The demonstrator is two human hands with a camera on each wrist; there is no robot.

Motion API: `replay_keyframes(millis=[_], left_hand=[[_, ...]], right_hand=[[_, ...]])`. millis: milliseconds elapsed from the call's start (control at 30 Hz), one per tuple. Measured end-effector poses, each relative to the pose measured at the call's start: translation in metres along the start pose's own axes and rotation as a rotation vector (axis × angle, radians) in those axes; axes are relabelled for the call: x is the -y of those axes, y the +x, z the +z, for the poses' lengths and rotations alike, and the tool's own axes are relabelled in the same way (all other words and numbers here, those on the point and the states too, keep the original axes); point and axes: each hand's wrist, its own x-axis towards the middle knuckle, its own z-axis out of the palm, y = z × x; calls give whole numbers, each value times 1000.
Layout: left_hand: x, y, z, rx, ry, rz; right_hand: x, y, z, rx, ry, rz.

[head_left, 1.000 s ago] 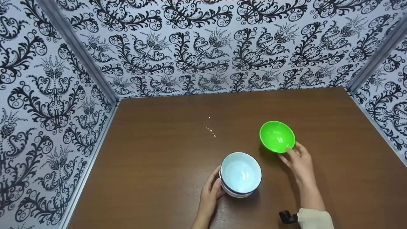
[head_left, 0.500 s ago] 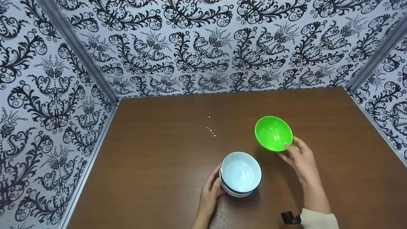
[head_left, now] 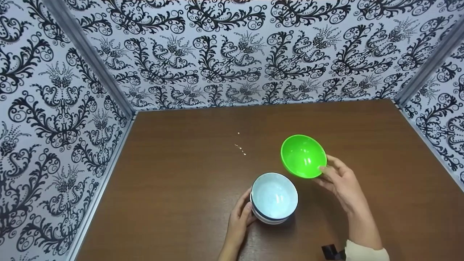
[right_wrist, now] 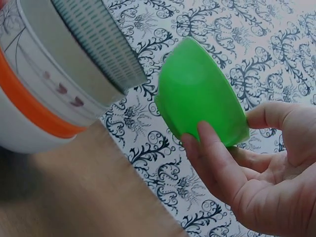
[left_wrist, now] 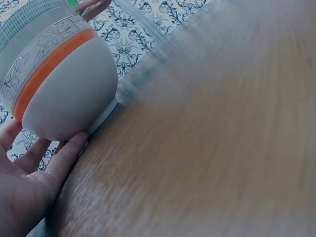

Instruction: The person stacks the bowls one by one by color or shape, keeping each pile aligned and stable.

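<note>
My right hand (head_left: 340, 183) pinches the rim of a bright green bowl (head_left: 303, 156), thumb at the inner edge and fingers beneath. The bowl is raised above the table and tilted, just behind and right of a stack of bowls (head_left: 274, 195). The stack's top bowl is pale blue inside with a dark rim. In the left wrist view, the lowest bowl (left_wrist: 74, 89) is white with an orange band and flower pattern, standing on the table. My left hand (head_left: 239, 221) holds the stack's left side low down, fingers and thumb curved round it.
The brown wooden table (head_left: 181, 174) is bounded by a patterned back wall (head_left: 232, 54) and side walls. Small pale flecks (head_left: 240, 148) mark the table behind the stack. A black device (head_left: 330, 251) sits at the right wrist beside a cream sleeve (head_left: 365, 252).
The green bowl has risen and moved left, closer to the stack, with my right hand gripping it. My left hand and the stack have stayed in place.
</note>
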Motion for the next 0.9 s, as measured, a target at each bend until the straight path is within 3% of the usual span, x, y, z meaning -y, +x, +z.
replay_keyframes(millis=[900], left_hand=[[-1,-1,0,20,-46,5]], right_hand=[[8,-12,16,169,-162,-72]])
